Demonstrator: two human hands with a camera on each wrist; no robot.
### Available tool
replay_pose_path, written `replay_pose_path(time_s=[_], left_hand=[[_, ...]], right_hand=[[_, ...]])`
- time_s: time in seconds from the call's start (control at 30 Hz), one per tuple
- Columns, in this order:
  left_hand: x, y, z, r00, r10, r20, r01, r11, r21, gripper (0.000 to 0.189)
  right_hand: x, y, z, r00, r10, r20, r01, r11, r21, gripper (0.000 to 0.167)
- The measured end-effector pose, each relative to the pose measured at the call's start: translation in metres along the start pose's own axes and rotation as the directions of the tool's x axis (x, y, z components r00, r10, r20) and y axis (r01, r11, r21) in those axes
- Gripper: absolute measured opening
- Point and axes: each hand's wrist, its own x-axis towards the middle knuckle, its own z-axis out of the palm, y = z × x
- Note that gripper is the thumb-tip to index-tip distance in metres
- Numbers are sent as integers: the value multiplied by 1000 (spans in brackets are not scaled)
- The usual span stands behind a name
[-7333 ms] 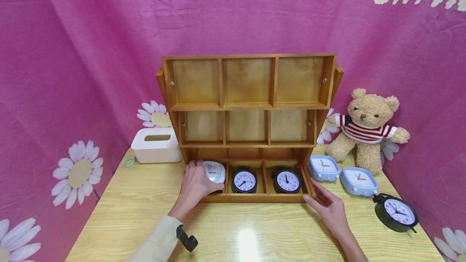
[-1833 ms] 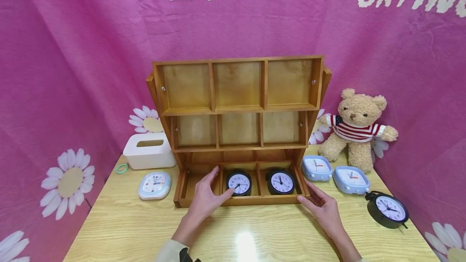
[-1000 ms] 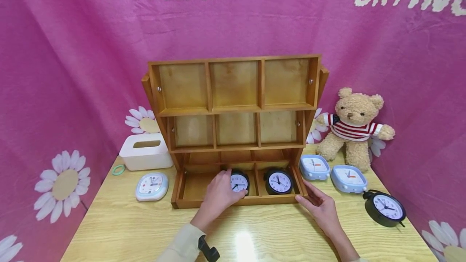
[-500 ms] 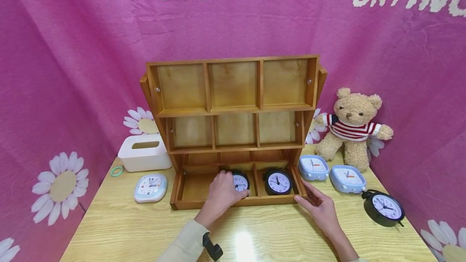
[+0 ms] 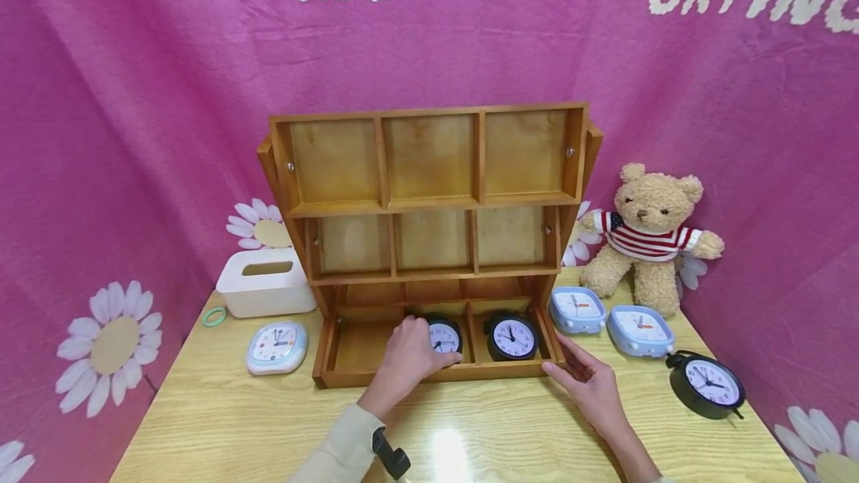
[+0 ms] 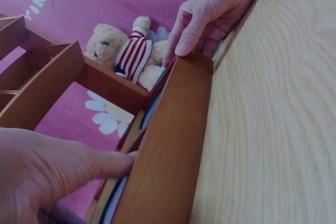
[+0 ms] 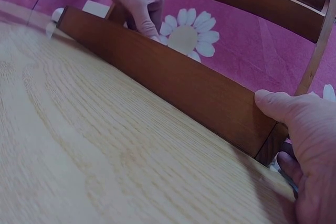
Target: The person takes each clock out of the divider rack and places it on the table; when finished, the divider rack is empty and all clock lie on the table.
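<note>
In the bottom tier of a tiered wooden shelf (image 5: pixel 496 371), my left hand (image 5: pixel 406 352) grips a round black alarm clock (image 5: pixel 447 337) in the middle compartment. Thumb and fingers span its face, hiding its left part. A second black alarm clock (image 5: pixel 513 338) leans in the right compartment. My right hand (image 5: pixel 593 386) holds the shelf's front right corner, thumb (image 7: pixel 273 102) on the front board and fingers round the side. A white and pale-blue clock (image 5: pixel 277 347) lies on the table, left of the shelf. The bottom left compartment holds nothing.
Two blue alarm clocks (image 5: pixel 579 310) and another black alarm clock (image 5: pixel 707 384) lie right of the shelf. A teddy bear (image 5: pixel 647 233) sits behind them. On the left stand a white tissue box (image 5: pixel 265 289) and a green ring (image 5: pixel 215 317). Pink cloth hangs behind.
The white clock went from the bottom left compartment to the table at left. My left hand moved right onto the middle black clock and took hold. My right hand kept its place.
</note>
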Motion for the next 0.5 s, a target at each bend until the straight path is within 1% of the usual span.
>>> replay_pose_path(time_s=[0.1, 0.27, 0.5], left_hand=[[1, 0, 1, 1000, -11, -7, 11, 1000, 6, 59], [3, -4, 5, 999, -13, -37, 14, 1000, 20, 56], [4, -8, 12, 996, 17, -91, -11, 998, 67, 63]], right_hand=[[0, 0, 0, 1000, 2, 3, -2, 1000, -12, 59], [1, 1, -1, 1000, 11, 10, -11, 1000, -12, 60], [0, 0, 0, 1000, 9, 5, -9, 1000, -13, 59]])
